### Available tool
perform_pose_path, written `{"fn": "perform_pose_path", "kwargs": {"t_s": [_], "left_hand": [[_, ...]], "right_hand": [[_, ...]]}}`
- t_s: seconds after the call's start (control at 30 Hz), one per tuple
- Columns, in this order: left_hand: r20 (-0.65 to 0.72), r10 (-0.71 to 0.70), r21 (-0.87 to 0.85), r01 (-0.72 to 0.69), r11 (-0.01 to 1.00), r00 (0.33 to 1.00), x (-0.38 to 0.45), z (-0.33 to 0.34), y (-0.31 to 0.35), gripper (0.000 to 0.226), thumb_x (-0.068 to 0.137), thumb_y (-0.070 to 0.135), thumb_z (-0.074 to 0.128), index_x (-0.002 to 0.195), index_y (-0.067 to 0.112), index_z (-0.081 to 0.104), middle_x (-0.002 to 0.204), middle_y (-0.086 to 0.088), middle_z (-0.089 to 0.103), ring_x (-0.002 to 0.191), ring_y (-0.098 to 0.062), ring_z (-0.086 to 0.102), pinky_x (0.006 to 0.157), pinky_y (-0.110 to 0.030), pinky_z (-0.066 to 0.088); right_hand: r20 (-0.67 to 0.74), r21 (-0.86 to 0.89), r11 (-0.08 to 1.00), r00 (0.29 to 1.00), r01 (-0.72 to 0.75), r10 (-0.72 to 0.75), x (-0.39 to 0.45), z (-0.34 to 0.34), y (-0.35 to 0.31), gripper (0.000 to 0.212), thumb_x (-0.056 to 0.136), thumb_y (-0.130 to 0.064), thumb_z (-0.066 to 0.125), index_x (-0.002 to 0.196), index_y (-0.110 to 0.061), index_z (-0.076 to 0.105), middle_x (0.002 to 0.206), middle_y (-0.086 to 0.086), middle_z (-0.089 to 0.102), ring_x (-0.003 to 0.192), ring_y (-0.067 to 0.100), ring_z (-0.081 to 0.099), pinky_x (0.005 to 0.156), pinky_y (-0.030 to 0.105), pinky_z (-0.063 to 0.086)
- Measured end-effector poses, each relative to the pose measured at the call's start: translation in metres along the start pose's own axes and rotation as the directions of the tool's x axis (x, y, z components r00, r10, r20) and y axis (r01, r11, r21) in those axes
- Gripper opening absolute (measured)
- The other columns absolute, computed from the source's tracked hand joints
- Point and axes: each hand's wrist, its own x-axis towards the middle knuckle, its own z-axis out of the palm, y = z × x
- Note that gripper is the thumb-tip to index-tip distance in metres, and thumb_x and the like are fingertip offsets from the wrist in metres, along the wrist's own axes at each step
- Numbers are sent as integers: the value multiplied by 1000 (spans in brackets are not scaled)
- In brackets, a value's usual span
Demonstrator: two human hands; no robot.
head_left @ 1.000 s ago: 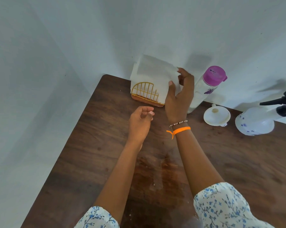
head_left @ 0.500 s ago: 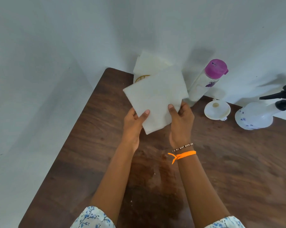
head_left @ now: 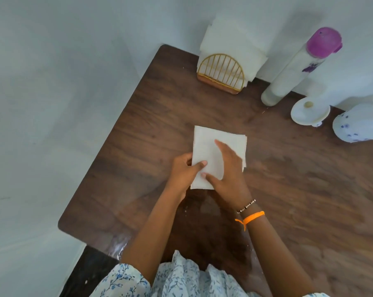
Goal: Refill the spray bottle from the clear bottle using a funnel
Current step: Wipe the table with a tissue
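Note:
A white paper napkin (head_left: 207,144) lies flat on the brown wooden table (head_left: 151,116). My left hand (head_left: 184,172) pinches its left edge between thumb and fingers. My right hand (head_left: 228,168) rests palm-down on top of it, fingers spread. At the back right stands the clear bottle (head_left: 292,69) with a purple cap. Beside it sits the white funnel (head_left: 309,111), wide end up. The white spray bottle (head_left: 361,123) with blue flower prints is at the right edge, its head cut off by the frame.
A gold wire napkin holder (head_left: 222,73) filled with white napkins stands at the back against the wall. A wet patch (head_left: 202,211) shines on the table just below my hands. White walls close the table's left and back sides.
My right hand pulled one napkin out of the holder. Both hands brought it toward me and laid it flat on the table.

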Motion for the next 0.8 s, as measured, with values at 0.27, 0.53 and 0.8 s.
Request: {"fn": "perform_pose_path", "kwargs": {"t_s": [0.27, 0.53, 0.8], "left_hand": [[41, 85, -17, -84, 996, 996, -14, -14, -14, 10, 90, 16, 59, 98, 20, 64, 91, 1, 68, 79, -5, 63, 70, -11, 50], [-147, 163, 16, -162, 987, 976, -13, -34, -25, 15, 92, 6, 49, 97, 13, 62, 87, -2, 64, 72, -8, 56, 60, -3, 43], [-196, 187, -21, -195, 981, 963, 0, -42, -24, 22, 91, 3, 49, 87, 21, 62, 78, 4, 62, 67, -6, 54, 61, -6, 43]], "right_hand": [[-77, 69, 996, 995, 62, -57, -5, 1, 2, 50, 72, 10, 47, 114, -14, 60, 112, 7, 62, 95, 5, 49, 83, 3, 34], [-255, 129, 985, 956, -115, 145, 59, 11, -14, 38, 71, 9, 47, 104, 3, 64, 113, 23, 57, 111, 27, 48, 90, 0, 25], [47, -291, 949, 993, 117, -109, 95, 49, -5, 24, 84, -1, 48, 102, -1, 64, 96, 11, 51, 89, 26, 46, 75, 32, 41]]}}
